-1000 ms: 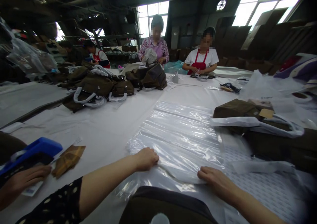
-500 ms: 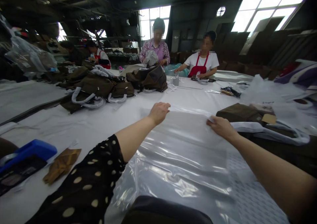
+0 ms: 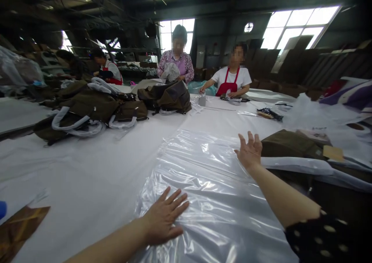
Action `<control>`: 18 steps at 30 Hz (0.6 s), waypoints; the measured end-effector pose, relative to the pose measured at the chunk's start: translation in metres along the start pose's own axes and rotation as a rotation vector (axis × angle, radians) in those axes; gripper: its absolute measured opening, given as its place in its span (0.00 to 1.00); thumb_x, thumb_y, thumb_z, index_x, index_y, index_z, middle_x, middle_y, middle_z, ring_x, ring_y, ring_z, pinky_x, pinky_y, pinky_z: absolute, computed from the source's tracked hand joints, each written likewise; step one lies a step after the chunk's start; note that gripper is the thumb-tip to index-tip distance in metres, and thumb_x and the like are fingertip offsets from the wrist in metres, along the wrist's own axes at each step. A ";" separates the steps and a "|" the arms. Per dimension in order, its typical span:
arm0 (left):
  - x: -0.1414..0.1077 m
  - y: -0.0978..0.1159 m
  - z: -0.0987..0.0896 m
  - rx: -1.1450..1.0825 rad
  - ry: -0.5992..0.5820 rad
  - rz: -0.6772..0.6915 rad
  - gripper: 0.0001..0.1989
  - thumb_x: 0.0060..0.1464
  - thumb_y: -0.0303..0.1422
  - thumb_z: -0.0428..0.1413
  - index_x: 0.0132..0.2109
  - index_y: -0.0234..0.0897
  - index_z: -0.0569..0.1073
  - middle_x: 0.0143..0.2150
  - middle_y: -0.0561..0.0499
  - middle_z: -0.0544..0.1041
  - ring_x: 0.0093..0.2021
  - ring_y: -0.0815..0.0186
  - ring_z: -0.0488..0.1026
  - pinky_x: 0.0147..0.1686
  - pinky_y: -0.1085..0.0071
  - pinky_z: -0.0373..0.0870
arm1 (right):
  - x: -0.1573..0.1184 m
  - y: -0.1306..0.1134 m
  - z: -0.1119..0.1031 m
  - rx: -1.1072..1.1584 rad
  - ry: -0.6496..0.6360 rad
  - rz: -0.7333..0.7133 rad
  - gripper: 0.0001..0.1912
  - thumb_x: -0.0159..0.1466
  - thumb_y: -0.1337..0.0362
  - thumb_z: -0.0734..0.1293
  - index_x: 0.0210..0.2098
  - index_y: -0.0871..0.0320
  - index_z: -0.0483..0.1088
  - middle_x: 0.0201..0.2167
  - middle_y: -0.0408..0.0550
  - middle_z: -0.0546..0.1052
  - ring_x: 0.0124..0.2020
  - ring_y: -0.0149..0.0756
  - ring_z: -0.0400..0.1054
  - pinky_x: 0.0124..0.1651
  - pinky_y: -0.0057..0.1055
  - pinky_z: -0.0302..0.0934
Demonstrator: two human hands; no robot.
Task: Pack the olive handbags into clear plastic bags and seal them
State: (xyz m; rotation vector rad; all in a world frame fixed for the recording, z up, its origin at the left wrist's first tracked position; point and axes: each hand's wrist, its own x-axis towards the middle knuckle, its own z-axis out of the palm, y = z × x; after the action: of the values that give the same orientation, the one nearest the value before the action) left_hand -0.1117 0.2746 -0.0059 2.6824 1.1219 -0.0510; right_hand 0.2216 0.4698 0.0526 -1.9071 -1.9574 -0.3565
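A large clear plastic bag [image 3: 215,201] lies spread over the white table in front of me, its film wrinkled and shiny. My left hand [image 3: 164,216] rests flat on the bag's left part, fingers spread. Above the bag's far right corner is my right hand [image 3: 249,150], fingers apart and raised, with nothing in it. Just right of that hand sits a dark olive bag [image 3: 290,143], its handle [image 3: 299,165] wrapped in white material and a tan tag [image 3: 333,153] on top.
Several olive bags with wrapped handles [image 3: 87,104] are heaped at the back left. Two people [image 3: 175,63] work across the table [image 3: 95,177]. Crumpled clear plastic [image 3: 308,112] lies at the right. A brown patterned piece [image 3: 24,232] is at the lower left.
Both hands have let go of the plastic bag's far edge. My left hand has come back toward me onto the film, and the bag now lies flatter. The dark item at the bottom is out of sight.
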 end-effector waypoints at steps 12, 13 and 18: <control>-0.023 0.032 -0.006 -0.261 -0.015 -0.278 0.12 0.54 0.42 0.54 0.40 0.38 0.72 0.44 0.48 0.72 0.47 0.61 0.67 0.49 0.67 0.61 | -0.265 0.002 -0.059 0.646 -0.683 -0.195 0.10 0.60 0.57 0.62 0.32 0.53 0.72 0.38 0.49 0.71 0.42 0.41 0.65 0.47 0.36 0.60; -0.022 0.032 -0.008 -0.300 -0.053 -0.304 0.10 0.55 0.39 0.53 0.36 0.37 0.72 0.40 0.49 0.73 0.44 0.63 0.68 0.46 0.69 0.63 | -0.267 0.006 -0.056 0.644 -0.691 -0.157 0.11 0.61 0.57 0.60 0.30 0.54 0.71 0.37 0.49 0.71 0.41 0.41 0.65 0.46 0.36 0.59; -0.004 0.020 -0.025 -0.319 -0.063 -0.433 0.17 0.61 0.35 0.42 0.30 0.35 0.70 0.30 0.49 0.74 0.32 0.65 0.70 0.34 0.71 0.64 | -0.242 0.000 -0.054 0.589 -0.777 -0.099 0.14 0.63 0.59 0.52 0.26 0.56 0.62 0.24 0.45 0.70 0.28 0.37 0.64 0.35 0.34 0.59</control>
State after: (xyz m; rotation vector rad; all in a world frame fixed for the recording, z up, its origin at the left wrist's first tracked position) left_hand -0.1017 0.2638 0.0231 2.1130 1.5252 -0.0264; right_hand 0.2279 0.2291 -0.0053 -1.6577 -2.2374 0.9770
